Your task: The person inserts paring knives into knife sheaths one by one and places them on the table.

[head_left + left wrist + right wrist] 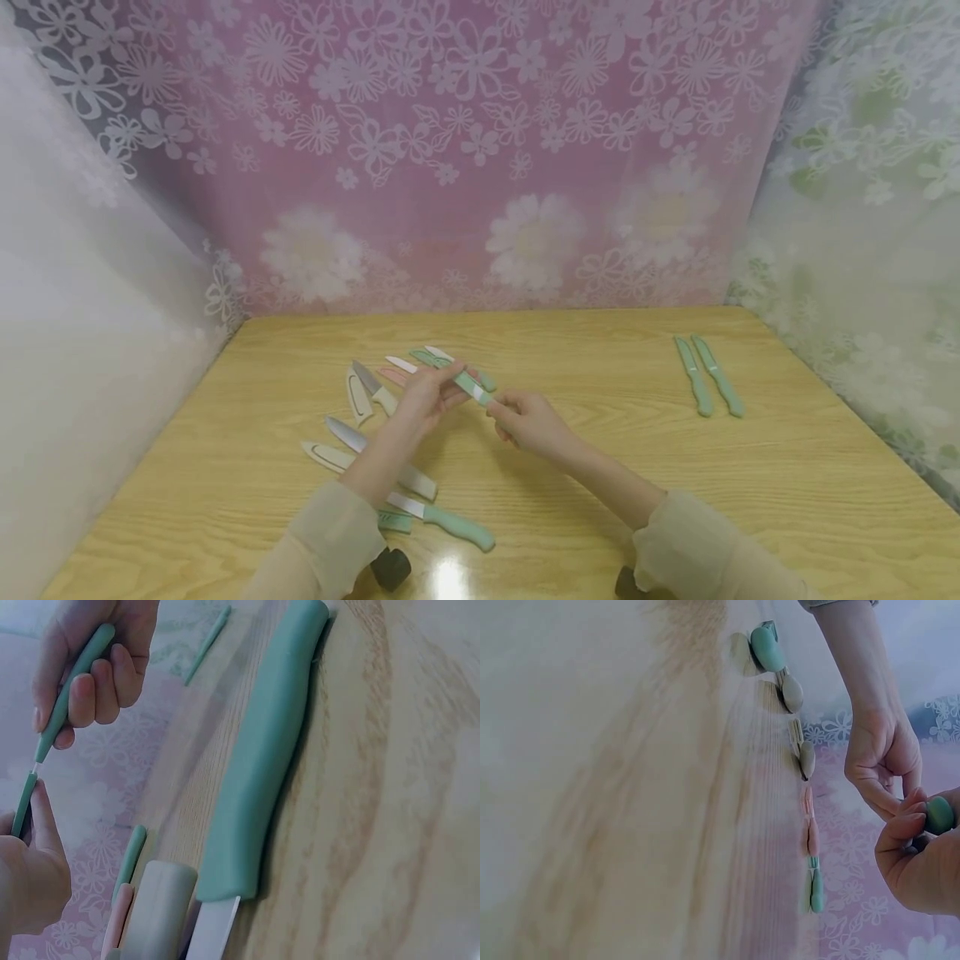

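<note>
Above the middle of the table, my left hand (429,398) pinches a green knife sheath (467,384) between thumb and fingers. My right hand (531,423) grips the green handle (73,694) of a small knife, its fingers curled round it in the left wrist view. Handle and sheath line up, and a short white stretch of blade (479,393) shows between them; the rest of the blade is inside the sheath. Close behind my left hand lie another green-handled knife and a pink-handled knife (813,836), partly hidden by the hand in the head view.
Left of the hands lie cream-handled knives with bare blades (347,433) beside cream sheaths (358,397). Nearer me is a larger green-handled knife (459,527) with a green sheath (394,522). Two green sheathed knives (693,379) lie side by side at the right. Floral curtains (480,167) surround the table.
</note>
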`<act>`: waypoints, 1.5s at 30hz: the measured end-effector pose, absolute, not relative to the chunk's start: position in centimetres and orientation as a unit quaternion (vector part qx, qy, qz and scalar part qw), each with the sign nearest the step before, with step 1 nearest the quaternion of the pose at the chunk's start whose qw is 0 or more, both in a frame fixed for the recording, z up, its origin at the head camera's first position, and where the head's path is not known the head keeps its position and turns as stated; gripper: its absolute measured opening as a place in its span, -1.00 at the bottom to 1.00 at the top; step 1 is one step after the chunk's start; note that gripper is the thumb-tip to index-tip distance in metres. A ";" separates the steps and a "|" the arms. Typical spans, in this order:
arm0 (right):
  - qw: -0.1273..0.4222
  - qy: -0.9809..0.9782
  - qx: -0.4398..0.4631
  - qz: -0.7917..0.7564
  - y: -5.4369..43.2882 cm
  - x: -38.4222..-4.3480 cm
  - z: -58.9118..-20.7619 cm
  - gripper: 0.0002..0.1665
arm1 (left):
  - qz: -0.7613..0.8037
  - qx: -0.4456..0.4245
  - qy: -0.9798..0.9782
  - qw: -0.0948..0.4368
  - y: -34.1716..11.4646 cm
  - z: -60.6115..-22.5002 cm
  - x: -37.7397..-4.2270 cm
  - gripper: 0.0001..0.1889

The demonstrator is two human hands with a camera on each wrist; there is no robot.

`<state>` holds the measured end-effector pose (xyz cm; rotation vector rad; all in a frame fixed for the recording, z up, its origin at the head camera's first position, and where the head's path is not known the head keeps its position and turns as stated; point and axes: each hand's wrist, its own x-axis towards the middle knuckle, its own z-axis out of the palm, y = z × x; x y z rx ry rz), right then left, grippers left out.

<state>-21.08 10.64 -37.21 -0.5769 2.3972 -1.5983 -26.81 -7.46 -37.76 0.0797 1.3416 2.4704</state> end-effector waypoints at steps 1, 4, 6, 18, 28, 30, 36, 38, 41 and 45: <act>0.102 0.811 -0.196 -0.541 10.6 -21.1 -37.2 -0.63 | 0.867 0.029 0.470 0.163 -7.5 -37.8 -26.8 -0.87; 0.103 0.810 -0.200 -0.542 10.6 -21.1 -37.1 -0.63 | 0.868 0.033 0.469 0.161 -7.5 -37.8 -26.7 -0.88; 0.102 0.810 -0.200 -0.542 10.6 -21.1 -37.0 -0.63 | 0.865 0.042 0.474 0.160 -7.5 -37.8 -26.7 -0.87; 0.099 0.818 -0.201 -0.529 10.5 -21.4 -36.9 -0.63 | 0.858 0.041 0.488 0.154 -7.4 -37.6 -26.4 -0.75; 0.013 0.899 -0.218 -0.381 12.1 -22.2 -36.4 -0.71 | 0.826 0.056 0.546 0.126 -7.5 -36.2 -27.0 -0.73; -0.028 0.915 -0.232 -0.328 12.6 -22.3 -36.1 -0.76 | 0.802 0.083 0.579 0.122 -7.6 -36.0 -27.2 -0.73; -0.198 0.927 -0.268 -0.171 15.7 -22.8 -35.2 -0.79 | 0.663 0.180 0.719 0.103 -9.4 -35.1 -27.6 -0.64; -0.229 0.926 -0.260 -0.148 17.3 -23.0 -35.1 -0.78 | 0.603 0.208 0.764 0.100 -10.4 -34.8 -27.4 -0.65; -0.231 0.935 -0.228 -0.146 20.0 -23.0 -35.0 -0.76 | 0.497 0.253 0.825 0.091 -11.8 -34.7 -26.9 -0.74; -0.211 0.945 -0.179 -0.173 23.7 -22.8 -34.9 -0.77 | 0.366 0.330 0.866 0.087 -13.4 -34.8 -25.9 -0.86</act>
